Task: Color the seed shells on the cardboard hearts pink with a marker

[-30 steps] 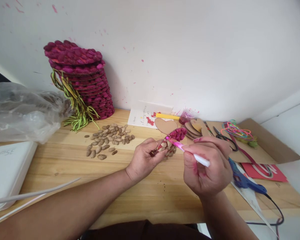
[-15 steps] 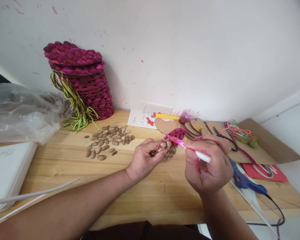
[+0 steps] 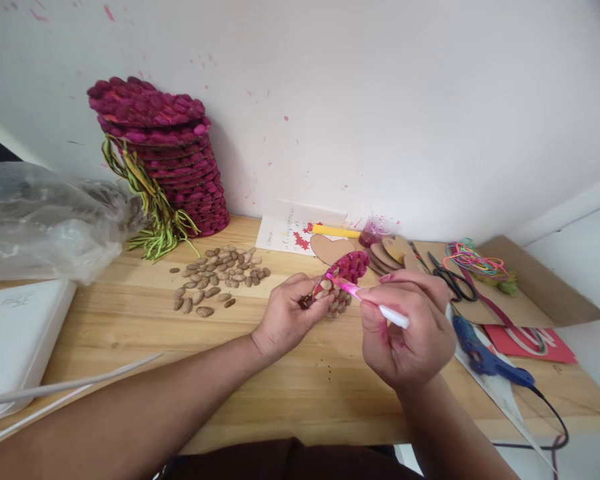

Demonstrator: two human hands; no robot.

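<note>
My left hand pinches the edge of a seed-covered cardboard piece, tilted above the table. Its far part is painted magenta, while the seeds on its near part are still plain tan. In my right hand, closed like a pen grip, is a white-handled paintbrush with a pink-stained front. The brush tip touches the piece near my left fingertips. Pink stains mark my right fingers. Left of the hands, loose mottled brown seeds are spread over the wooden table.
A tall magenta seed-covered stack with a green tassel leans on the wall. Behind my hands are a cardboard heart and a paint cup. Scissors, a blue glue gun and a cardboard box lie right; a plastic bag left.
My right hand has moved a little to the left and the brush tip has shifted left along the piece, toward my left fingers. My left hand keeps its hold, nearly still.
</note>
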